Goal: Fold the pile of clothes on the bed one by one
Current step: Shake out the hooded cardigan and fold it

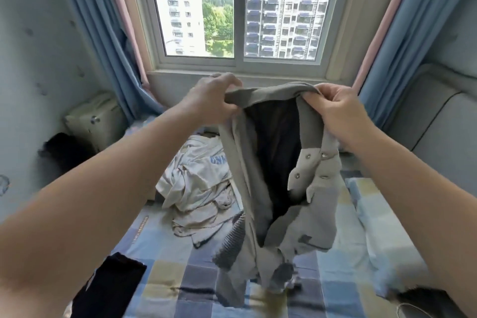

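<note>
A grey jacket [320, 196] with a dark lining, metal snaps and ribbed dark cuffs hangs in the air over the bed. My left hand [211, 98] grips its collar on the left and my right hand [340, 108] grips the collar on the right. The hem dangles just above the checked sheet [180, 276]. Behind the jacket lies a crumpled pile of cream clothes [196, 188], one with blue lettering. A dark folded garment [111, 289] lies at the near left of the bed.
A window [237, 8] with blue and pink curtains faces me. A cream case [95, 121] and a dark object [62, 152] stand at the left wall. A padded grey headboard [438, 124] is on the right, and another dark item [423, 299] lies near right.
</note>
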The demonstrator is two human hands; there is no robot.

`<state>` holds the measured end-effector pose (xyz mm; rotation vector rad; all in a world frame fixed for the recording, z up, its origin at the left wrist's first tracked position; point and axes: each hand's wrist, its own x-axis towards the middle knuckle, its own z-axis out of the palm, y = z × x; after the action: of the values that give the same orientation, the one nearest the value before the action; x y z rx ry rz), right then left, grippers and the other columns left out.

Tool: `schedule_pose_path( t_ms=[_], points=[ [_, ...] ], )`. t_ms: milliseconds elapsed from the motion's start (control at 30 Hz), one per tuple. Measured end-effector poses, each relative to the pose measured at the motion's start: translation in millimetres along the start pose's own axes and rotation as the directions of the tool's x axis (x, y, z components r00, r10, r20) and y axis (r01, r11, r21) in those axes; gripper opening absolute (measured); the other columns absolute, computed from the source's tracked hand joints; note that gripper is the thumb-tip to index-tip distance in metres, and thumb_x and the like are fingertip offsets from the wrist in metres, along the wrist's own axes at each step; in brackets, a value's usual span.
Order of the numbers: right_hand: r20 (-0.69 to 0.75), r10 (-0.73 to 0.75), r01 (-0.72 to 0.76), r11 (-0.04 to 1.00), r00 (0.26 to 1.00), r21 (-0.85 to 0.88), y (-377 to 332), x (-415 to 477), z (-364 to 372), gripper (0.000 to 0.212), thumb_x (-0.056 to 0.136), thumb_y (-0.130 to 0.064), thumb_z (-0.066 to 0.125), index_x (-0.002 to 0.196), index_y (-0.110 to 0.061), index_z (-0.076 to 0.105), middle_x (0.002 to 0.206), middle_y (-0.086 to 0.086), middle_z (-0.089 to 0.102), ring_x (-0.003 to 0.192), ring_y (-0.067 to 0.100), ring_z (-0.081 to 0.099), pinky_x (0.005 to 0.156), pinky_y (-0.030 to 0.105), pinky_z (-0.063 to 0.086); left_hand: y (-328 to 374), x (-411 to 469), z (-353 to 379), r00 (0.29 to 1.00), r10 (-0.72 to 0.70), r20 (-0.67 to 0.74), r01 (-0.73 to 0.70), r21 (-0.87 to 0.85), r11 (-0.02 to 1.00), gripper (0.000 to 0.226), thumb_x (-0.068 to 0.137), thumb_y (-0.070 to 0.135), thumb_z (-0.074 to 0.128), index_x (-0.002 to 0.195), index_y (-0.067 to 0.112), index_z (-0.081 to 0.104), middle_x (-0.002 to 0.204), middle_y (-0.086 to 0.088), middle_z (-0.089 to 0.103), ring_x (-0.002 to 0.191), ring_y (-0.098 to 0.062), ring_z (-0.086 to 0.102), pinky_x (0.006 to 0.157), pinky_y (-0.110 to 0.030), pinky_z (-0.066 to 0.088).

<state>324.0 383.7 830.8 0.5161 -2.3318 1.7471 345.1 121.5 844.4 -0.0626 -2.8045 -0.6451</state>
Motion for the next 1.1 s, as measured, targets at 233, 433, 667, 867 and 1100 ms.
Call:
schedule_pose_path(
  t_ms=[233, 433, 667, 867, 1100],
  points=[
    [0.083, 0.069, -0.079, 0.989, 0.994, 0.122, -19.2, 5.8, -15.8, 0.034, 0.097, -0.035, 0.065, 0.092, -0.003, 0.071, 0.08, 0.011, 0.069, 0.074, 0.02, 0.063, 0.073, 0.037, 0.051, 60.8, -11.8, 54.6, 0.974, 0.126, 0.189, 0.006, -0.575, 0.818, 0.008, 0.099, 0.016, 0.064, 0.093, 0.016, 0.069, 0.091, 0.004, 0.072, 0.087, -0.015, 0.067, 0.085, -0.031, 0.052],
    [0.149, 0.105, -0.043, 0.928, 0.983, -0.37, 6.3, 0.8, -45.0, 0.037, 0.077, -0.055, 0.078, 0.096, -0.028, 0.062, 0.084, -0.006, 0.068, 0.078, 0.009, 0.066, 0.07, 0.031, 0.053, 80.7, 22.4, 3.8, 0.966, 0.082, 0.246, 0.086, -0.602, 0.794, 0.015, 0.095, 0.013, 0.063, 0.084, 0.007, 0.07, 0.083, -0.013, 0.067, 0.078, -0.026, 0.064, 0.076, -0.041, 0.053],
    [0.178, 0.044, 0.041, 0.895, 0.983, -0.445, 24.6, 7.0, -37.4, 0.023, 0.083, -0.013, 0.068, 0.093, -0.028, 0.053, 0.081, 0.002, 0.062, 0.079, 0.023, 0.063, 0.074, 0.047, 0.055, 100.4, 39.1, -61.9, 0.926, 0.146, 0.348, -0.106, -0.131, 0.986, 0.008, 0.087, 0.042, 0.074, 0.094, 0.038, 0.071, 0.105, 0.009, 0.066, 0.094, -0.012, 0.064, 0.075, -0.025, 0.049],
    [0.212, 0.072, 0.026, 0.905, 0.975, -0.425, 22.5, 27.6, -21.0, 0.012, 0.08, -0.014, 0.064, 0.088, -0.023, 0.061, 0.078, 0.005, 0.065, 0.077, 0.024, 0.063, 0.075, 0.048, 0.054, 86.4, 46.2, -123.6, 0.971, 0.049, 0.234, -0.032, -0.076, 0.997, 0.029, 0.097, 0.057, 0.055, 0.092, 0.037, 0.075, 0.099, 0.005, 0.074, 0.092, -0.017, 0.071, 0.088, -0.035, 0.057],
    [0.296, 0.147, -0.111, 0.985, 0.944, -0.132, -30.1, 45.3, 41.8, 0.034, 0.096, -0.014, 0.062, 0.065, -0.013, 0.047, 0.058, 0.002, 0.049, 0.053, 0.015, 0.044, 0.055, 0.029, 0.037, 25.7, 53.6, -142.3, 0.971, -0.172, -0.166, 0.106, -0.346, 0.932, 0.034, 0.102, 0.039, 0.055, 0.102, 0.009, 0.073, 0.087, -0.012, 0.071, 0.079, -0.03, 0.067, 0.075, -0.042, 0.059]
  ],
)
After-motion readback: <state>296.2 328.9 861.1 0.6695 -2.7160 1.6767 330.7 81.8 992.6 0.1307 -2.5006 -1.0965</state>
